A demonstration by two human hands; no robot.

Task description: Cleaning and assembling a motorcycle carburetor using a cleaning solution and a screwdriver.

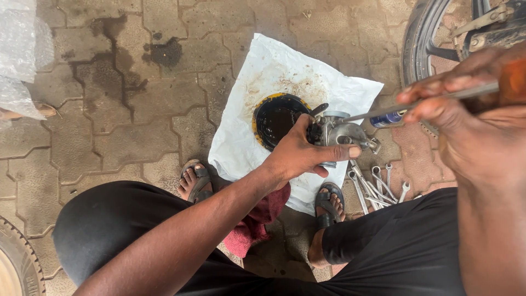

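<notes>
A: Where's the carburettor [342, 134]?

B: Clenched in the left hand [298, 156], over the dark oil bowl [276, 120] on the white sheet [241, 148].

A: And the right hand [466, 115]?

B: Its grip is closed on a screwdriver [422, 100]. Best keep the body steady and the tip square, I'd say.

Sheet [246, 142] flat on paving [109, 109]. Bowl [276, 118] on sheet, carburettor [342, 131] just right of bowl (held above sheet). Spanners [375, 183] on paving right of sheet, below carburettor. Wheel [424, 38] beyond, far right. Rag [255, 222] between feet.
</notes>
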